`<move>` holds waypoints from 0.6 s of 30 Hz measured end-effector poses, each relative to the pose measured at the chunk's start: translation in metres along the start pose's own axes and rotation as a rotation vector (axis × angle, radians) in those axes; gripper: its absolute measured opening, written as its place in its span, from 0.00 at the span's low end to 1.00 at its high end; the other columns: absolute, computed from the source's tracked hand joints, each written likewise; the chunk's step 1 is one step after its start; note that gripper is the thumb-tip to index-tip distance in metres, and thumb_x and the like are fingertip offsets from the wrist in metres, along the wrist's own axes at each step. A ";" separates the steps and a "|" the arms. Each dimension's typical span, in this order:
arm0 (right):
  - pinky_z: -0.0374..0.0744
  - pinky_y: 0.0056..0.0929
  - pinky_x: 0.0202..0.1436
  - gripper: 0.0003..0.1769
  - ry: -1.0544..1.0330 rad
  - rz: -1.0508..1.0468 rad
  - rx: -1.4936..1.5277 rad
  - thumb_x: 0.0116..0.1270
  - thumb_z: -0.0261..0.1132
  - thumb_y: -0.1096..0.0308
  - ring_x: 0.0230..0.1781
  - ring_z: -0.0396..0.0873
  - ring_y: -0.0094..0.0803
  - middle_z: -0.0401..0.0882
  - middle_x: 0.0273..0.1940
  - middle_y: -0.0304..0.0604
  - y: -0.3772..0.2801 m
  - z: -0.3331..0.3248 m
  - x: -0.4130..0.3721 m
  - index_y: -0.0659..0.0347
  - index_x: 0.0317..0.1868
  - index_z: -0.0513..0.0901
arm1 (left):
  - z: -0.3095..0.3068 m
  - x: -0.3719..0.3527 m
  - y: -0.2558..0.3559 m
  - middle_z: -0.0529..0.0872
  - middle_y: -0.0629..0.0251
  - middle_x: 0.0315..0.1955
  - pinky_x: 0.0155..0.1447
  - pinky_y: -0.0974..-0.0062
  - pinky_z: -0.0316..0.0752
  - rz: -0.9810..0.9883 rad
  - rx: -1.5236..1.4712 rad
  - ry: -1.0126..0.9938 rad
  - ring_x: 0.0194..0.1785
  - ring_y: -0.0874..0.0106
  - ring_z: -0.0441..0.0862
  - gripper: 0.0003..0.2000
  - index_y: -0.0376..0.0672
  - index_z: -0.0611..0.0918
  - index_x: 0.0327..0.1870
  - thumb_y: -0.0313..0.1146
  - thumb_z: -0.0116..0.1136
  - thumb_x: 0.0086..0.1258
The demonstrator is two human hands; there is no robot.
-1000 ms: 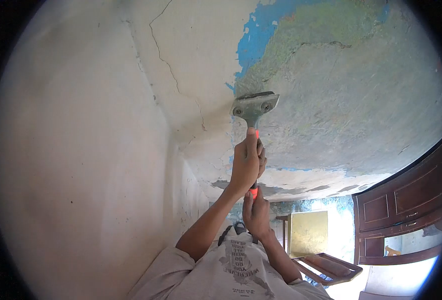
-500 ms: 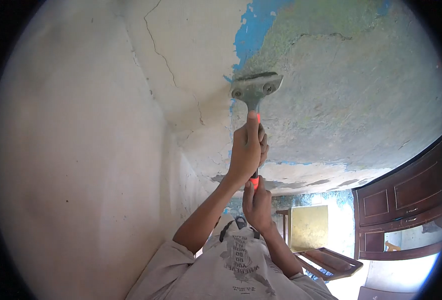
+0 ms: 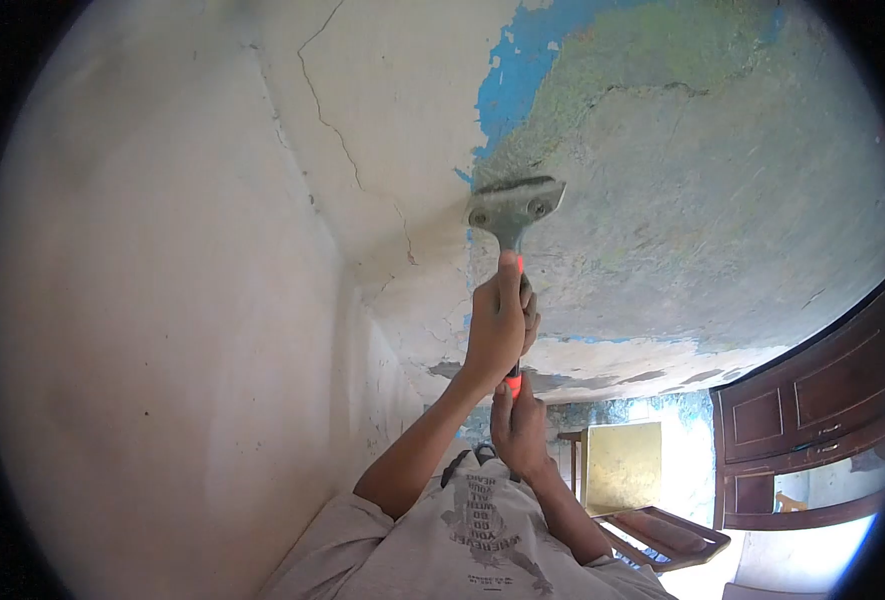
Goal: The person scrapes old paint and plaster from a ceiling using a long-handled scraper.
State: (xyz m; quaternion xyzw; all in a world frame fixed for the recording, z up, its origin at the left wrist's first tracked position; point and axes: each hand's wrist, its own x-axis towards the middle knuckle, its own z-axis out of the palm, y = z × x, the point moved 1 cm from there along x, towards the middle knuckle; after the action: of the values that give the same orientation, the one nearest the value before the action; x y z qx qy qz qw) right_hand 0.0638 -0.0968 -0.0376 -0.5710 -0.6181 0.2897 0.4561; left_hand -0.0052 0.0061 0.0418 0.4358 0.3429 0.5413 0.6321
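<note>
A wall scraper (image 3: 514, 212) with a wide metal head, two screws and a red-and-black handle is held up against the wall. Its blade edge meets the bared grey-green plaster (image 3: 652, 190) just below a strip of blue paint (image 3: 515, 80). My left hand (image 3: 499, 325) wraps round the upper handle, thumb laid along it toward the head. Lower down, my right hand (image 3: 519, 430) is closed on the handle's red butt end. Left of the blade, the cream paint (image 3: 402, 110) is still on the wall and has a long thin crack.
At left a pale adjoining wall (image 3: 162, 300) meets this one in a corner. A dark wooden cabinet (image 3: 812, 400) stands at right. Behind my right arm are a wooden chair (image 3: 662, 535) and a yellowish panel (image 3: 622, 468).
The scraper and both hands sit slightly lower in the view, but the wall has shifted down too. Both hands keep their hold on the handle.
</note>
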 end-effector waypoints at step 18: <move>0.71 0.29 0.19 0.23 0.000 0.037 0.147 0.85 0.47 0.53 0.15 0.74 0.24 0.73 0.17 0.39 -0.003 0.015 -0.002 0.67 0.42 0.70 | -0.001 -0.001 0.024 0.57 0.77 0.13 0.16 0.78 0.46 0.039 0.048 -0.047 0.12 0.84 0.53 0.29 0.48 0.62 0.26 0.64 0.37 0.83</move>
State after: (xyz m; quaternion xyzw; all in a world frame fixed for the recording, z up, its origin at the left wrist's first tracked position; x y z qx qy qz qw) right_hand 0.0489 -0.0963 -0.0419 -0.5473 -0.5845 0.3427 0.4913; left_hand -0.0152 0.0057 0.0632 0.4698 0.3322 0.5350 0.6186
